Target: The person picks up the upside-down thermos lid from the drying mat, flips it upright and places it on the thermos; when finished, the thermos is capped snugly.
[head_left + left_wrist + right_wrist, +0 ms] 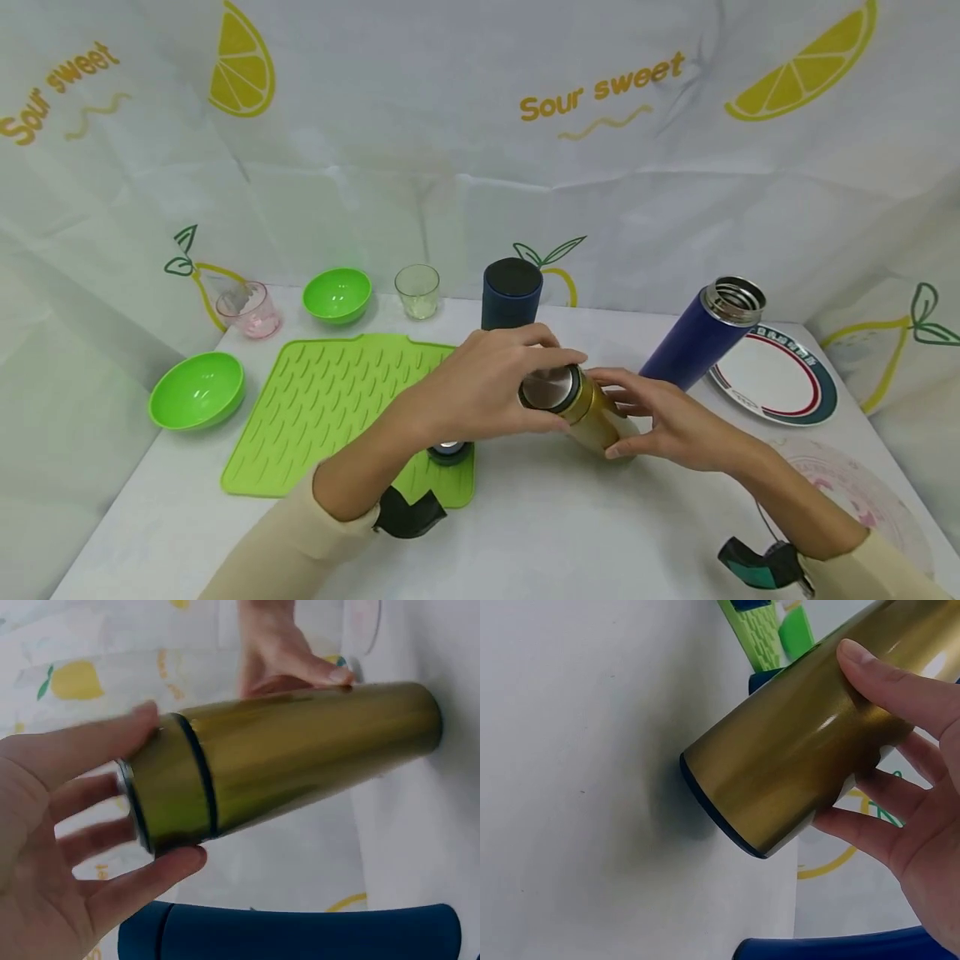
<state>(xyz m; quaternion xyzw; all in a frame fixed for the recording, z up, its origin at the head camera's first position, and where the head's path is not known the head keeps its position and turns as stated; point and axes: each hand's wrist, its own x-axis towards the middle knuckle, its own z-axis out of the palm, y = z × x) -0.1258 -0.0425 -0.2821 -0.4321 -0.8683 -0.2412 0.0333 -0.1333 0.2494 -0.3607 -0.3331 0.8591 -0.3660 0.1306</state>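
Observation:
A gold metal flask [594, 414] leans on its base on the white table, its steel-rimmed top tipped toward me. My left hand [510, 383] grips that top end, fingers and thumb curled round the section above the dark seam [196, 780]. My right hand [667, 417] holds the flask's body from the right, thumb [889, 675] on top and fingers underneath. In the right wrist view the flask's dark-edged base [720, 817] is lifted on one side off the table. The left wrist view shows the whole flask [300, 757] with my right hand [285, 652] behind it.
A blue flask [693, 337] with an open steel mouth leans at the right, by a striped plate [780, 379]. A dark blue cylinder [512, 296] stands just behind my hands. A small dark lid [450, 452] lies on the green mat [330, 400]. Two green bowls [197, 390] and two glasses [417, 291] sit at the left.

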